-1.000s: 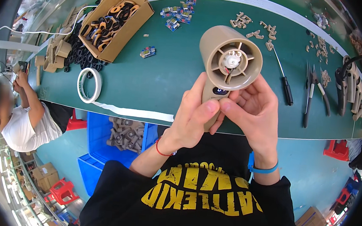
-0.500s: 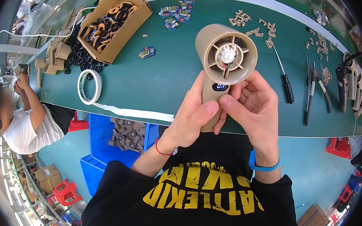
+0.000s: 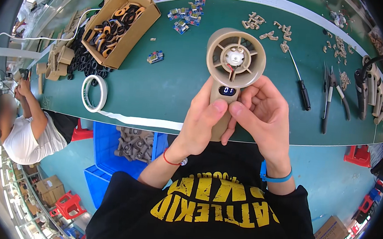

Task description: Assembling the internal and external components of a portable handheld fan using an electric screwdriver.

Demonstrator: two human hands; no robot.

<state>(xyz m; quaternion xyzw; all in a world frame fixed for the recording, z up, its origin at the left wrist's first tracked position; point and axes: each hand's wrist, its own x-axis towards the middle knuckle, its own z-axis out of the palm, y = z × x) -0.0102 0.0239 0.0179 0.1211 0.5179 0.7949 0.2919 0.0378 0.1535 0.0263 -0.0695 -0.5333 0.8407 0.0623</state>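
Your left hand and right hand are both clamped on the handle of a beige handheld fan body, thumbs meeting just under its small dark display. You hold it upright above the near edge of the green bench, open round housing facing you, white motor hub and wires showing inside. Since a second ago you've lifted it closer and tipped it slightly toward you; the grip is unchanged, so my read is that you're checking it, not fitting parts. Farther out on the bench: tape roll to your left, screwdriver and pliers to your right, cardboard box of rings far left.
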